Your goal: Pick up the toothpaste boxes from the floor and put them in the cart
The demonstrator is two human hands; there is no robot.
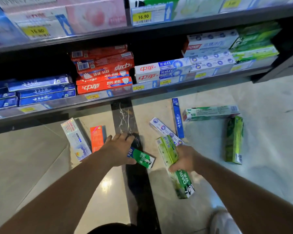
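Shelf [142, 97]: low store rack across top of view, packed w/ red, blue, white, green toothpaste boxes.
Floor [41, 157]: pale tile w/ dark marble strip down the middle; boxes scattered on it.
Green box far R [234, 140]: lies alone, lengthwise.
Pale green box [211, 112]: flat, just above it.
Blue box [178, 118]: narrow, beside the white-purple box [161, 127].
White box [75, 137] + orange box [97, 138]: side by side, L of strip.
Right hand [184, 159]: wrapped around long green Darlie box [179, 168], fingers closed on its middle.
Left hand [120, 149]: palm down over small green Darlie box [141, 157] on the strip; grip can't tell, fingers spread.
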